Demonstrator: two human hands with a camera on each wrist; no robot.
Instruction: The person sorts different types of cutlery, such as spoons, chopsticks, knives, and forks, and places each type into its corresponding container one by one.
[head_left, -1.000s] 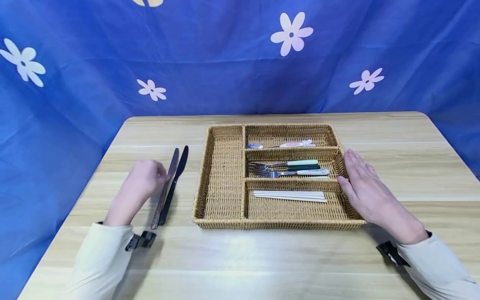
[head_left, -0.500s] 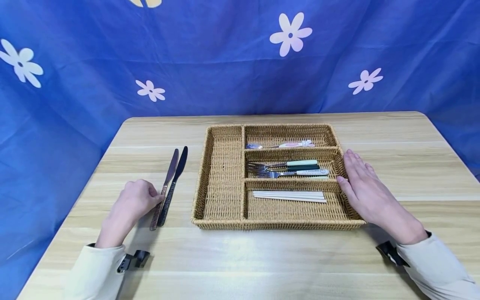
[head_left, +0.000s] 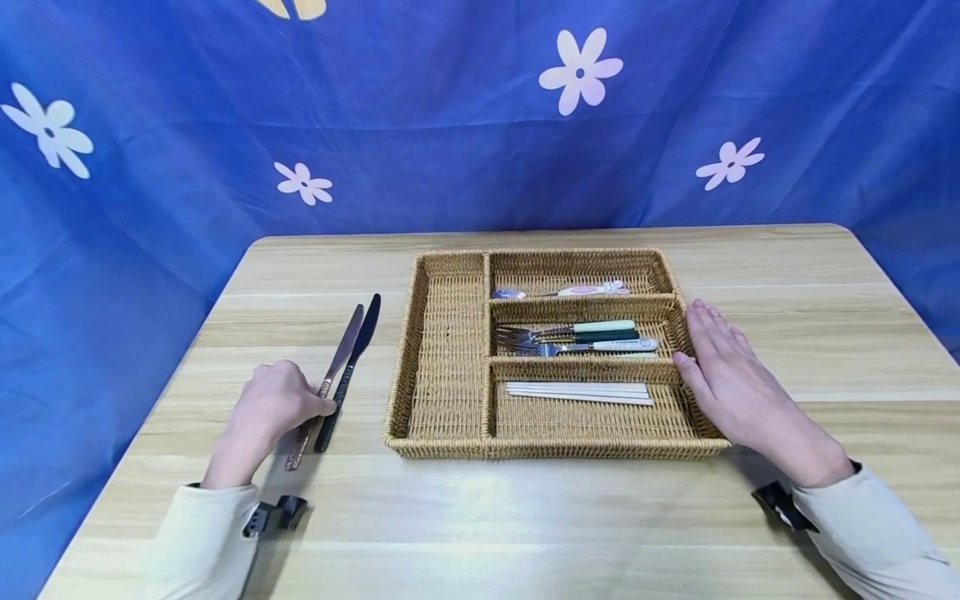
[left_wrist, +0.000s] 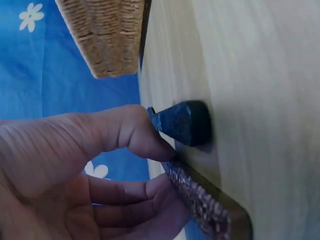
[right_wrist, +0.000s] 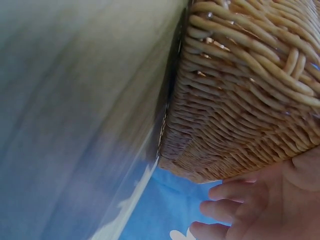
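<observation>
My left hand point(head_left: 272, 407) pinches the textured handle of a copper-coloured table knife point(head_left: 347, 340) between thumb and fingers. Right beside it lies a black table knife point(head_left: 364, 332), whose handle point(left_wrist: 192, 123) shows close to my thumb in the left wrist view. On the right, my right hand point(head_left: 738, 396) rests with straight fingers against the end wall of a woven cutlery tray point(head_left: 448, 350). That wall point(right_wrist: 235, 110) fills much of the right wrist view.
The tray's back right compartment holds a spoon point(head_left: 592, 289). Several forks point(head_left: 615, 345) lie in the middle one, and white chopsticks point(head_left: 577, 390) in the front one. A blue curtain point(head_left: 450, 125) hangs behind the wooden table point(head_left: 480, 525).
My left hand first came down toward the knife handles, then took hold of the copper-coloured knife. That knife has shifted slightly and turned. My right hand stays against the tray.
</observation>
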